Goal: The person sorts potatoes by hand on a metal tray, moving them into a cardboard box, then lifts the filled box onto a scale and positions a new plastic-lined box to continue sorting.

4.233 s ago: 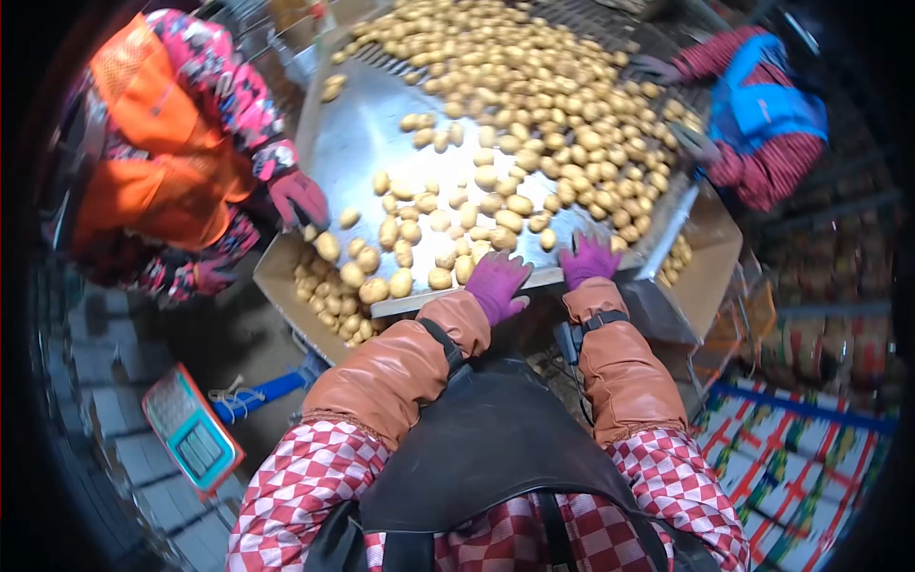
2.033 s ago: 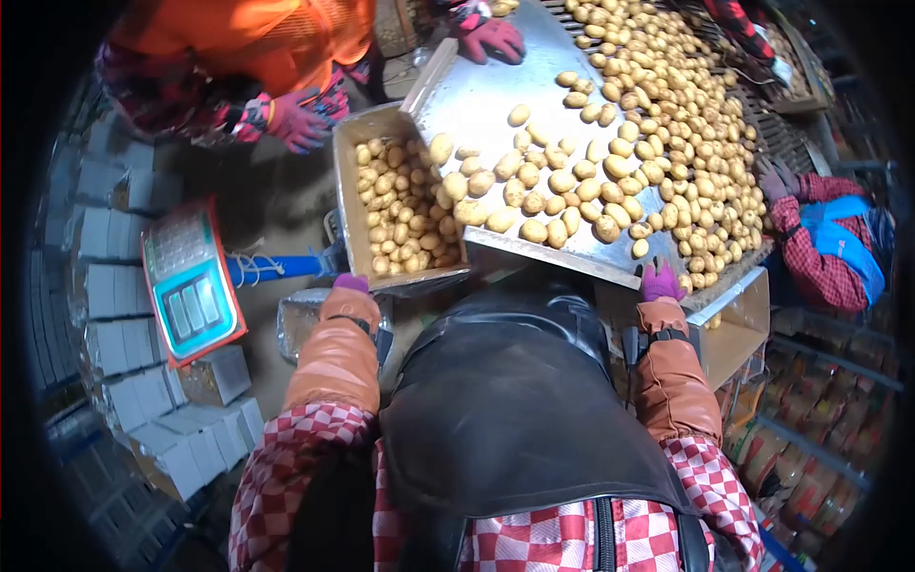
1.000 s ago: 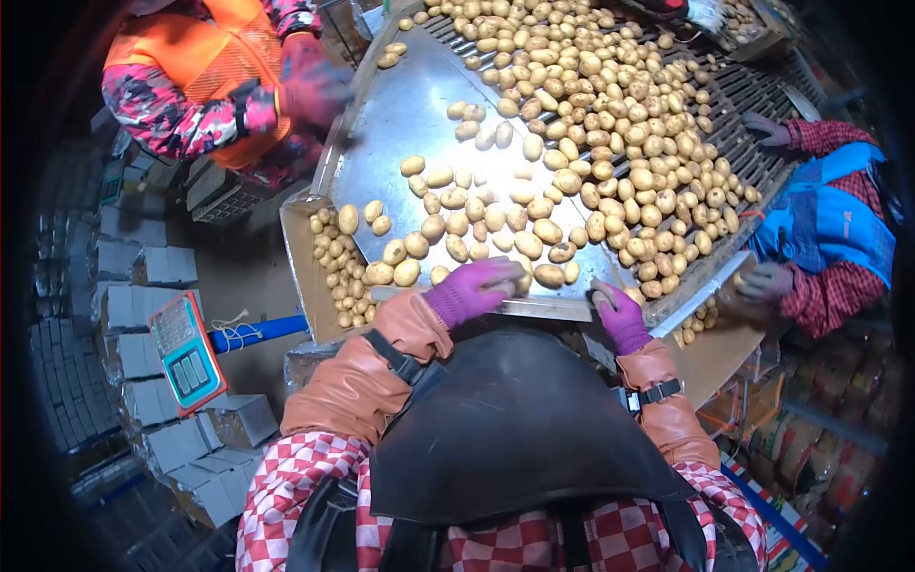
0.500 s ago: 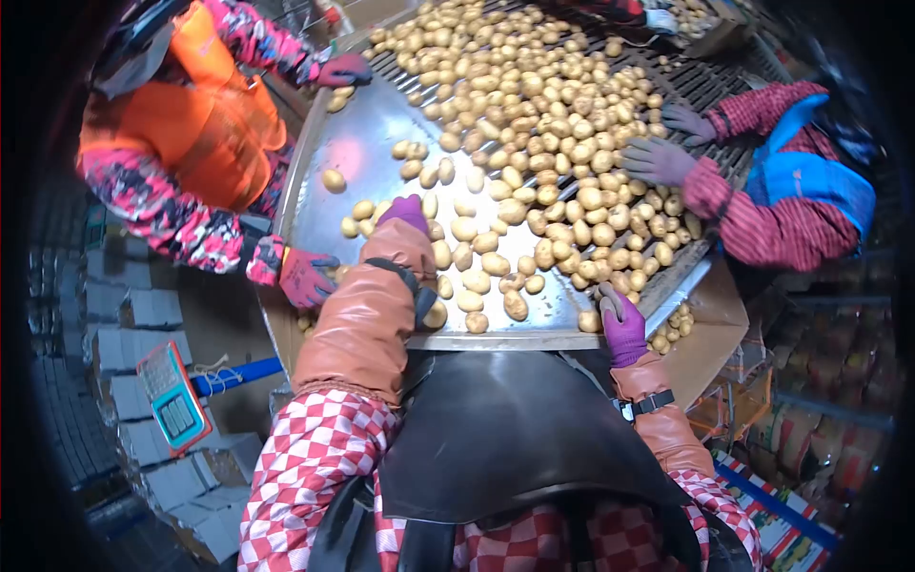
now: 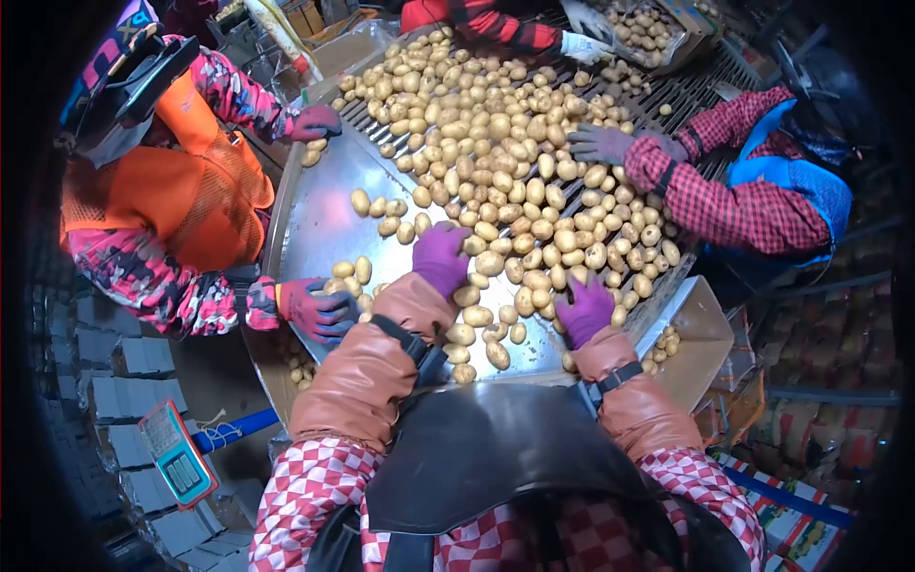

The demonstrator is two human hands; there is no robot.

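Loose potatoes [image 5: 498, 355] lie on a metal sorting tray [image 5: 324, 210] and the slatted grate behind it. My left hand [image 5: 441, 257], in a purple glove, rests against potatoes near the tray's middle. Its fingers point up and to the right, partly apart, with no potato seen in its grasp. Over the potatoes at the right of the tray, my right hand [image 5: 584, 313], also gloved in purple, is open with fingers spread. Potatoes touch or sit just beyond its fingertips; its palm is hidden.
On the left, a co-worker in an orange vest [image 5: 205, 181] has one gloved hand [image 5: 319, 310] near my left forearm. Another co-worker's grey glove [image 5: 600, 145] is on potatoes at right. A white glove [image 5: 583, 48] shows at the far side. A cardboard box [image 5: 701, 334] and a scale [image 5: 178, 453] flank the tray.
My right hand has left the tray's near edge and reached forward onto the potatoes. My left hand has moved right. The left co-worker's hand has moved onto the tray beside potatoes.
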